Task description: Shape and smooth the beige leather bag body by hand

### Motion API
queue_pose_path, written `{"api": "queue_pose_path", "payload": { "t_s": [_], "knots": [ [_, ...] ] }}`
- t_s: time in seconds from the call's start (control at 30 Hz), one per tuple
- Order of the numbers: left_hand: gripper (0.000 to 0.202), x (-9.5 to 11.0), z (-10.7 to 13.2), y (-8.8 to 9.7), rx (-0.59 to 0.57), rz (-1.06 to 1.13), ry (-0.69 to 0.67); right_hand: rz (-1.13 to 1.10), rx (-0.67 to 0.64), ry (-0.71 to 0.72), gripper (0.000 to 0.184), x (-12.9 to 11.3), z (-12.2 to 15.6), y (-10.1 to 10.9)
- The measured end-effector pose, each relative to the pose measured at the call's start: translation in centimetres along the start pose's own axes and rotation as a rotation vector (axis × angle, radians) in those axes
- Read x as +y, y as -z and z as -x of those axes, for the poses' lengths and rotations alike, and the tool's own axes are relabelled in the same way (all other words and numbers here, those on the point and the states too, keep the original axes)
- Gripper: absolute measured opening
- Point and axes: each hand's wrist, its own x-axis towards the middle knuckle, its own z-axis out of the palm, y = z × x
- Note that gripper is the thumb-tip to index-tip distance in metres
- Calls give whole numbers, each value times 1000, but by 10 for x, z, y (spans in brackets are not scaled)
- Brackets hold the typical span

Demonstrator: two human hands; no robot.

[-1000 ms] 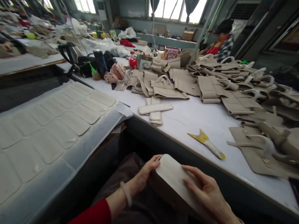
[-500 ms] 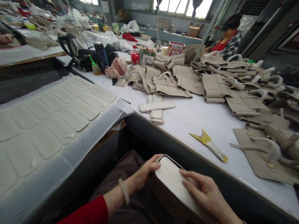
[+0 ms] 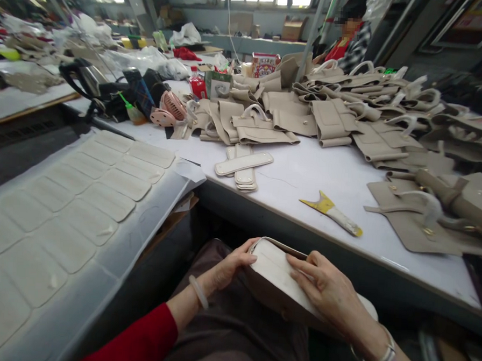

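Your left hand (image 3: 230,266) clamps the left end of the bag (image 3: 271,294) on your lap (image 3: 221,325); your right hand (image 3: 326,287) rests on its pale panel (image 3: 274,267), grip unclear. That panel looks mostly seated, its far edge gaping; more panels (image 3: 107,200) lie unattached at left.

At lower centre I count two hands (image 3: 229,265) and one pale piece (image 3: 271,265); right of centre, one forked tool (image 3: 333,212); at upper left, one kettle (image 3: 94,81).

Beige bag (image 3: 277,294), near centre, tilted; pale, round-cornered panel (image 3: 275,266) faces up, its long side running far left to near right.
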Motion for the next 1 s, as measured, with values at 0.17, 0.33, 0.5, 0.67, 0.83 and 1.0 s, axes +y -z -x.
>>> {"api": "queue_pose_path", "payload": {
  "t_s": [0.17,0.33,0.5,0.67,0.83,1.0],
  "knots": [
    [65,3,1,-6,35,-74,-55,138,98,83,32,-14,4,-1],
    [72,2,2,-9,40,-75,-60,117,82,124,28,-22,0,2],
    [75,9,1,-7,24,-116,-42,-203,174,59,17,-27,-9,2],
    [76,13,2,-9,16,-96,12,-42,323,140,18,-37,-7,-5],
    [80,15,0,-11,12,-62,29,-67,197,233,17,-47,-12,0],
    [86,15,-2,-9,-2,-80,44,-91,43,225,15,-47,-25,3]
  ]
}}
